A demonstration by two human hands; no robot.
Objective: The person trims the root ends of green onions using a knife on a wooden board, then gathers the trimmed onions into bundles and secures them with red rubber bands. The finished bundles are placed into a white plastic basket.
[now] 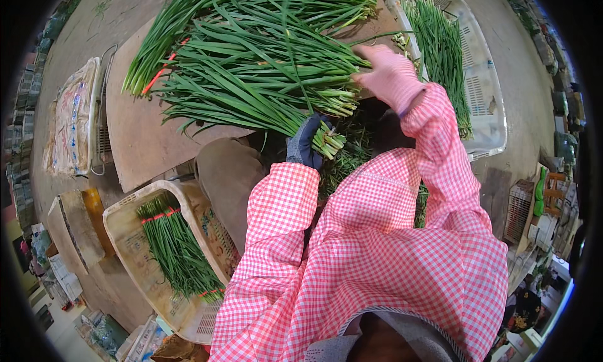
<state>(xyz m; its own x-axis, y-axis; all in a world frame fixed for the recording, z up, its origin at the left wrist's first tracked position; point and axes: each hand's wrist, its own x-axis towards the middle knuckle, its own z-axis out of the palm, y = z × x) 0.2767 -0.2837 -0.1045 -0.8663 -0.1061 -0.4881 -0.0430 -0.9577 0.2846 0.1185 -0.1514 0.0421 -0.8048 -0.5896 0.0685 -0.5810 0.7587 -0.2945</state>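
Note:
My left hand (306,140), in a grey and dark blue glove, grips a bunch of Chinese chives (264,110) close to its pale cut ends. The leaves of that bunch spread to the left over the board. My right hand (388,72), in a pink glove with bare fingertips, is at the stem end of the chive pile (273,46). Its fingertips touch the stems, but whether they pinch any is unclear. The pile lies on a brown board (136,126) in front of me. A red band (165,70) lies across the chives at the pile's left.
A white plastic crate (485,112) holding chives (438,56) stands at the right. Left of my knee (231,178), another crate (118,230) contains chives tied with red bands (181,249). Leaf scraps (348,150) lie below my hands. A further crate (94,112) is at far left.

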